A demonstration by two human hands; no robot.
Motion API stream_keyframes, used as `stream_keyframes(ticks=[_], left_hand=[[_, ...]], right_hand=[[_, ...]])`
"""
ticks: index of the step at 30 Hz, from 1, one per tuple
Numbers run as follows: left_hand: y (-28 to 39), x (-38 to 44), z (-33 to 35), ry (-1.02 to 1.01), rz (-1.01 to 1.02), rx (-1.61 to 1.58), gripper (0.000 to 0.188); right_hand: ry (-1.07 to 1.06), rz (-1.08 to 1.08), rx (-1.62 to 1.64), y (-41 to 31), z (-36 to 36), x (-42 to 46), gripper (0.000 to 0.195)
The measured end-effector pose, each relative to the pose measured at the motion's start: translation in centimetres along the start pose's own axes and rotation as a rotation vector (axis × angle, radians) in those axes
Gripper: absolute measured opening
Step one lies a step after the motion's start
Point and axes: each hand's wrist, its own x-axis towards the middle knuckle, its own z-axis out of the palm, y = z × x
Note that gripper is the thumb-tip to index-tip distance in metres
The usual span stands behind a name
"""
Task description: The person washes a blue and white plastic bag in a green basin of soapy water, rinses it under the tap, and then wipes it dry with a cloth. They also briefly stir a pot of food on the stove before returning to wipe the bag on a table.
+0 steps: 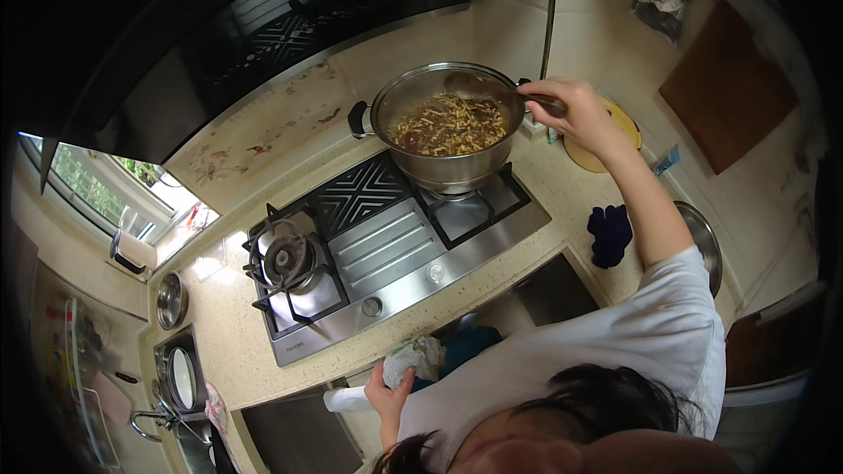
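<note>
My right hand (570, 108) is closed around the dark handle of a ladle (475, 85), whose bowl is inside a large two-handled steel pot (454, 168). Chopped yellowish-brown food in strips (451, 124), with a few dark red pieces, fills the pot's lower part. The pot stands on the right burner of a steel gas stove (388, 263). Down by the counter's front edge, my left hand (390, 395) holds a crumpled white and green cloth (413, 361) close to my body.
The left burner (288, 262) carries no pot. Right of the stove are a dark purple cloth (609, 236), a yellow round lid or board (622, 131) and a steel lid or bowl (701, 247). A sink (174, 342) and a small steel bowl (172, 301) are at left; a range hood (263, 33) hangs above.
</note>
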Motion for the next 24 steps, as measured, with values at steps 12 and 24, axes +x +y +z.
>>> stream_keyframes(ticks=[12,24], left_hand=[[-1.1,-0.7,0.0,0.025,-0.045,-0.086,0.038],[0.2,1.1,0.5,-0.084,-0.014,-0.006,0.040]], right_hand=[[0.102,0.209,-0.097,3.9,3.6,0.6,0.024],[0.236,0.303,0.412,-3.3,-0.1,1.8,0.021]])
